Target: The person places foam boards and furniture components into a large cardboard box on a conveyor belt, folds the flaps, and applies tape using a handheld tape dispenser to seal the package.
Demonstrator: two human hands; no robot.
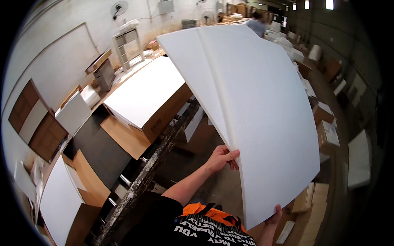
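A large white sheet-like panel (266,106) is held up in front of me, tilted, reaching from my waist toward the far side. A raised ridge or overlapping edge runs down its left part. My left hand (223,159) grips the panel's left edge, thumb on the face and fingers curled below. At the bottom edge my right hand (274,215) is closed round the panel near its lower right; part of that hand is hidden behind it. To the left, a brown carton (160,123) with a white top surface and a lowered flap rests on a dark conveyor belt (96,143).
A second carton with white contents (61,201) stands at the lower left. A worn conveyor rail (164,151) with metal rollers runs beside me. Stacked boxes (327,131) line the right side. Another person (257,26) is at the far end, beyond the panel.
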